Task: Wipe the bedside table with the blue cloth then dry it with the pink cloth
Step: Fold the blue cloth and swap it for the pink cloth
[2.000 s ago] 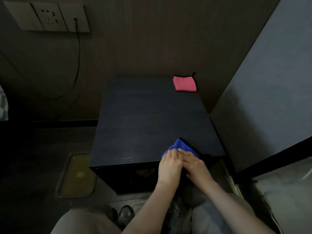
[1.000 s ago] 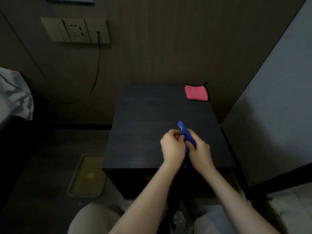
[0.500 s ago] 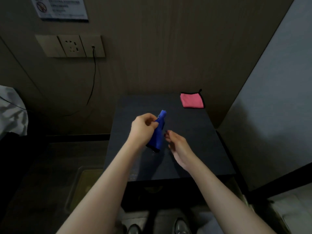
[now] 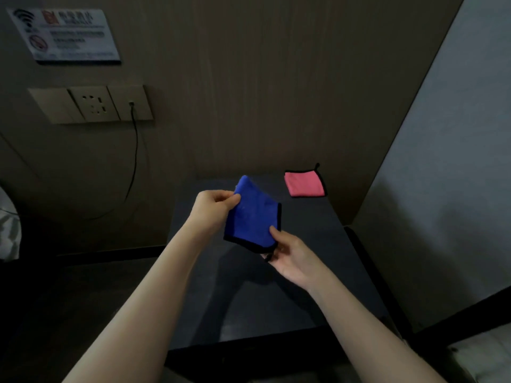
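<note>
far left edge: pale fabric, partly out of frame, can't tell what it is. upper left on the wood-grain wall: a sign with a wifi icon and a no-smoking symbol, text too blurred to read. below it a beige outlet panel; a black cable is plugged into its right section and hangs down, curving left into shadow.

centre: bedside table, dark top, back edge against the wall, right side next to a grey panel. lighting is dim, can't tell whether the top is wet or dry.

left hand: raised above the table, thumb and fingers pinched on the upper left edge of the blue cloth. blue cloth is off the surface, held in the air between both hands over the middle of the table, partly opened out, black trim visible along its right and bottom edges, top corner peaking up.

right hand: lower and to the right, palm turned up, thumb pressed on the front of the cloth's lower right corner with fingers behind it, so pinching that corner. a short black loop hangs from the corner under the hand.

pink cloth: folded flat on the table's far right corner, near the wall, black trim, small loop sticking up at its back right corner. well apart from both hands, not touched.

bottom right corner: a light padded surface, only partly in view.
</note>
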